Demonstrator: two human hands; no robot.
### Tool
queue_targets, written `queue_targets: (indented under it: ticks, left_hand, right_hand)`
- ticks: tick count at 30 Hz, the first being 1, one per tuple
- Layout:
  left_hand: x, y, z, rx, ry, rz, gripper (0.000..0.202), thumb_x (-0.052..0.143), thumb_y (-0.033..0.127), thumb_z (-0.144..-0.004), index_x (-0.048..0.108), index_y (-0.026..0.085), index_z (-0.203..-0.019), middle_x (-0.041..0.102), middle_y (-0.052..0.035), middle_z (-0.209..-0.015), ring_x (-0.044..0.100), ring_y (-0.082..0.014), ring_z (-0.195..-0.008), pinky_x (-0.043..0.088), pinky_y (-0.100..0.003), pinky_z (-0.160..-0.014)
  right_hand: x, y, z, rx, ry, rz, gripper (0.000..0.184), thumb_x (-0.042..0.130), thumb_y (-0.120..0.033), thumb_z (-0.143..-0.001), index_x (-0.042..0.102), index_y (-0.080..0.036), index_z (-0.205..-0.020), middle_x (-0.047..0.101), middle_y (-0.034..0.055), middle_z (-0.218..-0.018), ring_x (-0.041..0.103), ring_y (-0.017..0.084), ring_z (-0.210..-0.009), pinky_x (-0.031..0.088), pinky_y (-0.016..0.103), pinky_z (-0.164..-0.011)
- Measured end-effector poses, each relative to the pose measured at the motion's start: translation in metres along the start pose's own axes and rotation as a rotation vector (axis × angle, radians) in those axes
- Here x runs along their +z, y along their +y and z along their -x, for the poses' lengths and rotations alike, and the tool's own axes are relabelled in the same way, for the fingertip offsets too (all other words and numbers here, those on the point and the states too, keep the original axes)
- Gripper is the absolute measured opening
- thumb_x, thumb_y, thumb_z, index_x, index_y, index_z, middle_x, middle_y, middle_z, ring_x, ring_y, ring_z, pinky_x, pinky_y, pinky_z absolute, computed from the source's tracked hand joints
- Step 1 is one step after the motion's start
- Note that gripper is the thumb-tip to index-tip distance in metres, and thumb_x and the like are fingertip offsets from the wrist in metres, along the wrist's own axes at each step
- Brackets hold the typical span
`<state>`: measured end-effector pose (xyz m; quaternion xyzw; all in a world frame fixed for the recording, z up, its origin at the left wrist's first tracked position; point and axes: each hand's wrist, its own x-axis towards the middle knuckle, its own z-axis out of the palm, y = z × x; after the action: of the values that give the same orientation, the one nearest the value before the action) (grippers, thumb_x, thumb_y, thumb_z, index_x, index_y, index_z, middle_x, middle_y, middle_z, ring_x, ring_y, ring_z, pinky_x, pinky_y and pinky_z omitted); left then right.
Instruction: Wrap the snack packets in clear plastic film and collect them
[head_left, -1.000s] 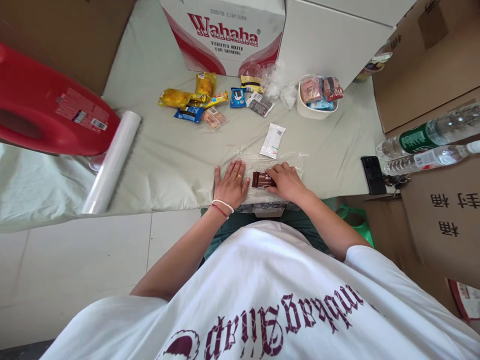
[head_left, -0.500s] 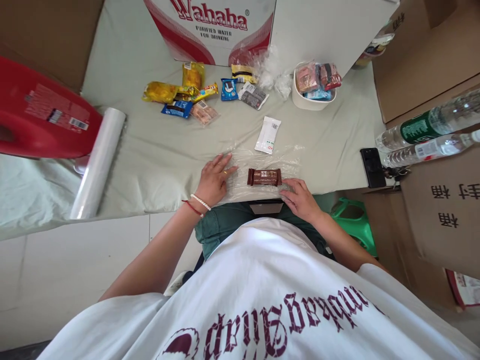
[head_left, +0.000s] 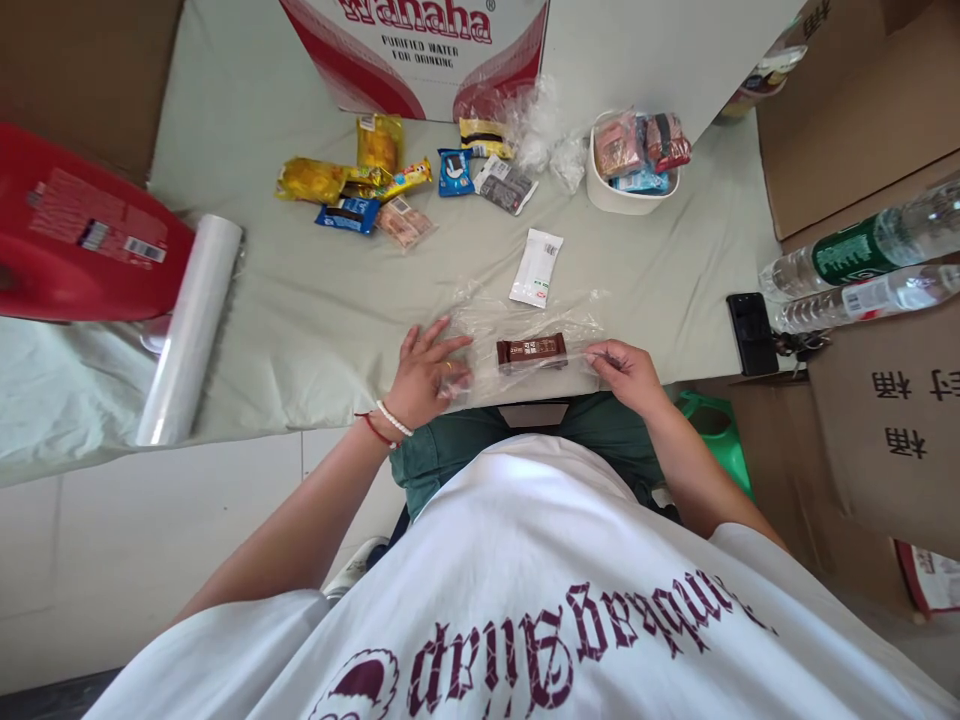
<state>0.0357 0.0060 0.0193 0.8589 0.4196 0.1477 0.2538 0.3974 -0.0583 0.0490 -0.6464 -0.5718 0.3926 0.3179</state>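
Observation:
A brown snack bar [head_left: 532,351] lies on a sheet of clear cling film [head_left: 525,320] at the near edge of the table. My left hand [head_left: 424,372] pinches the film's near left edge and lifts it. My right hand [head_left: 627,370] pinches the near right edge of the same film. The lifted film edge runs between both hands, just in front of the bar. A white sachet [head_left: 536,267] lies just beyond the film.
A roll of cling film [head_left: 190,330] lies at the left by a red jug [head_left: 82,240]. Several snack packets [head_left: 390,185] and a white bowl of snacks [head_left: 631,165] sit farther back before a Wahaha box [head_left: 420,50]. A phone [head_left: 751,333] and water bottles [head_left: 862,270] are at the right.
My right hand let go of the brown bar and moved to the film's near right edge. My left hand went from lying flat to pinching the film. Both now lift the near edge.

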Motion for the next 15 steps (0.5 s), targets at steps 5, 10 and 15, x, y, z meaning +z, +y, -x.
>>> queue_targets:
  ticks: [5, 10, 15]
  left_hand:
    - [0.007, -0.009, -0.036, -0.244, 0.216, 0.068, 0.017, 0.058, 0.034, -0.091, 0.069, 0.021, -0.093, 0.074, -0.0077, -0.122, 0.048, -0.0288, -0.144, 0.033, -0.052, -0.126]
    - [0.007, -0.013, -0.042, -0.48, 0.506, -0.031, 0.027, 0.066, 0.031, -0.082, 0.065, 0.02, -0.108, 0.063, -0.0137, -0.126, 0.049, -0.0317, -0.14, 0.04, -0.053, -0.121]
    - [-0.001, 0.015, -0.004, -0.447, 0.745, -0.179, 0.025, 0.056, 0.02, -0.085, 0.066, 0.023, -0.108, 0.059, -0.0137, -0.118, 0.053, -0.0328, -0.13, 0.04, -0.061, -0.114]
  right_hand:
    - [-0.007, 0.016, -0.014, 0.134, -0.001, -0.073, 0.039, 0.066, -0.054, -0.086, 0.075, -0.019, -0.099, 0.073, 0.0034, -0.088, 0.065, 0.019, -0.079, 0.053, 0.033, -0.077]
    - [-0.025, 0.022, -0.035, 0.052, 0.103, 0.384, 0.034, 0.058, -0.039, -0.089, 0.074, -0.018, -0.111, 0.07, 0.0104, -0.098, 0.064, 0.024, -0.087, 0.054, 0.042, -0.085]
    - [-0.024, -0.011, -0.077, -0.16, 0.106, 0.598, 0.039, 0.047, -0.033, -0.099, 0.07, -0.016, -0.124, 0.065, 0.0168, -0.12, 0.055, 0.033, -0.115, 0.047, 0.052, -0.104]
